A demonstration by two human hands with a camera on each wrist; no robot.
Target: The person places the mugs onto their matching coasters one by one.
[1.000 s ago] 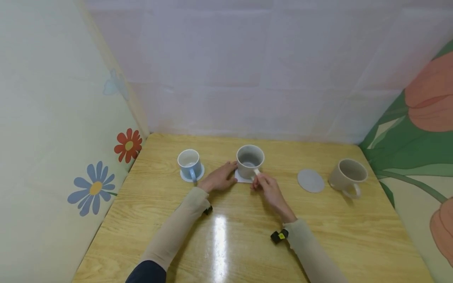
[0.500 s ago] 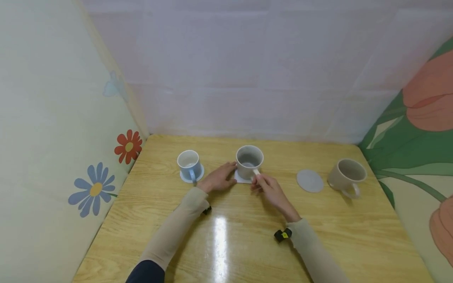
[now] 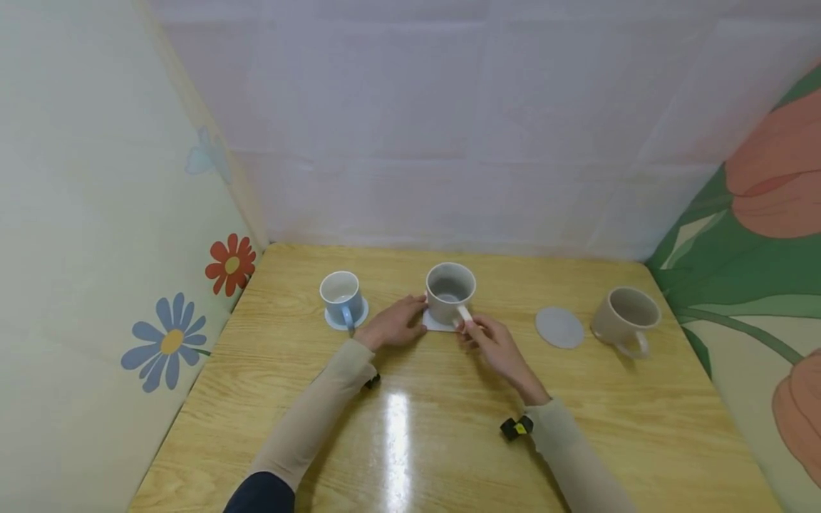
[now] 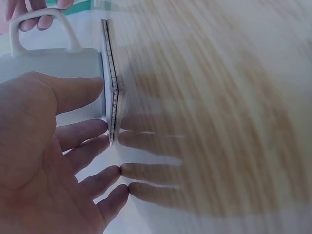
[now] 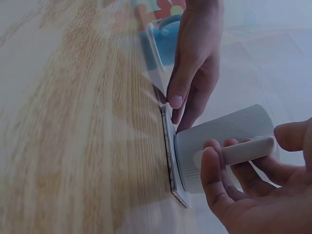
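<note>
In the head view, a grey-white mug (image 3: 449,293) stands upright on a pale, straight-edged coaster (image 3: 438,324) at the table's middle. My right hand (image 3: 499,349) grips its handle (image 5: 246,150), fingers curled round it in the right wrist view. My left hand (image 3: 398,322) lies at the coaster's left side, fingers extended. Seen from the left wrist, its thumb and two fingertips meet the coaster edge (image 4: 113,97), while the other fingertips rest on the table (image 4: 229,136). The mug's far side is hidden.
To the left, a blue mug (image 3: 342,296) with a white inside sits on a round pale coaster (image 3: 336,324). On the right lies a round grey coaster (image 3: 560,328), beside a larger beige mug (image 3: 609,320). Fabric walls (image 3: 410,142) border the table's back and sides.
My right wrist and forearm have swung slightly right, the hand still on the handle. The left hand and the grey-white mug stay essentially in place; the whole head view has shifted a little.
</note>
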